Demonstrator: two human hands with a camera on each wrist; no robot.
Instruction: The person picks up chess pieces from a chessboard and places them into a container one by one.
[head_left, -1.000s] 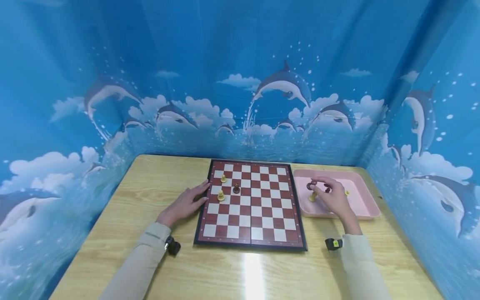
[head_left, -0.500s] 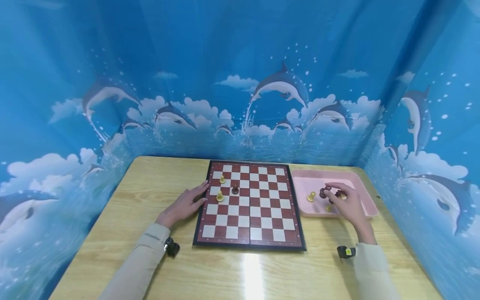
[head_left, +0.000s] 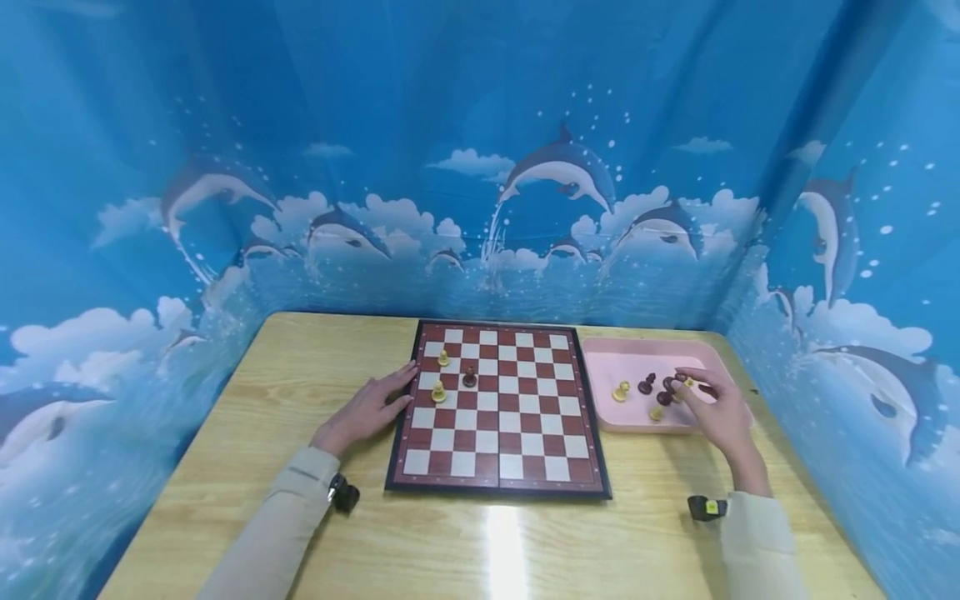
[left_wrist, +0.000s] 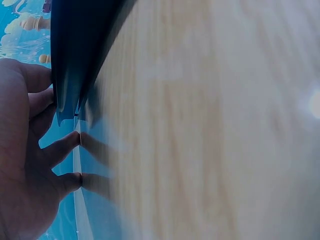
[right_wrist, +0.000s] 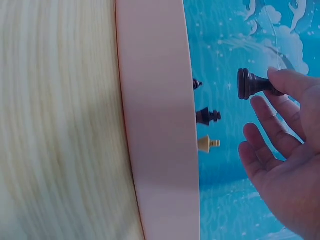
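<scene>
My right hand [head_left: 720,412] is over the pink tray [head_left: 604,425]. It pinches a dark chess piece [right_wrist: 254,84] by its upper end between thumb and forefinger, and the wide base stays free. That upper end is hidden by the fingers. Below the hand, dark and light chess pieces lie or stand in the tray, among them a light one [head_left: 621,392] and a dark one [head_left: 647,383]. On the left, my left hand [head_left: 366,412] touches the edge of the chessboard [head_left: 537,433] with its fingertips. Three pieces stand on the board: a dark one [head_left: 469,377] and two light ones [head_left: 438,392].
The wooden table [head_left: 300,367] carries the board, with the tray close against its right side. A blue curtain [head_left: 420,125] printed with dolphins encloses the back and sides. Light reflects off the table in front of the board.
My right hand has moved to the right across the tray, still pinching the dark chess piece, uncovering several pieces on the tray's left. My left hand and the pieces on the board stay put.
</scene>
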